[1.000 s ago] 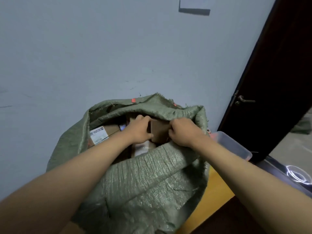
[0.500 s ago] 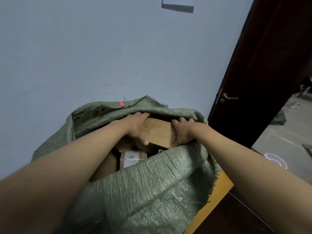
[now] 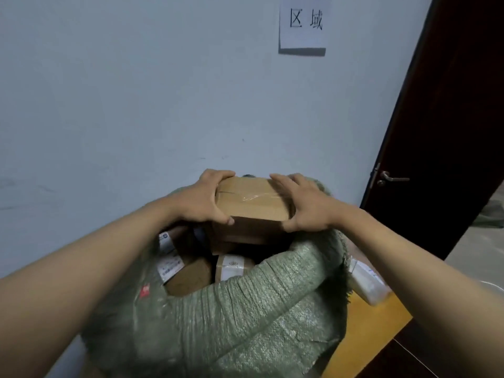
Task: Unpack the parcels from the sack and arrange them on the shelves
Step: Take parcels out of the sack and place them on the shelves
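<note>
The brown box (image 3: 252,199) sits in the middle of the frame, just above the mouth of the green sack (image 3: 245,309). It looks stiff and not too heavy, but its shiny tape may be slippery, so the two short ends are the best places to hold. The left hand (image 3: 203,199) and the right hand (image 3: 302,205) each grip one end. More parcels (image 3: 188,274) lie below in the sack.

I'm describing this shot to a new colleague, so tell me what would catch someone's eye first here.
First, the brown taped cardboard box at the centre, gripped at its left end by the left hand and at its right end by the right hand, above the mouth of the green woven sack. More labelled parcels lie inside the sack below it. A paper sign hangs on the wall at the top, and a dark door stands at right.
</note>
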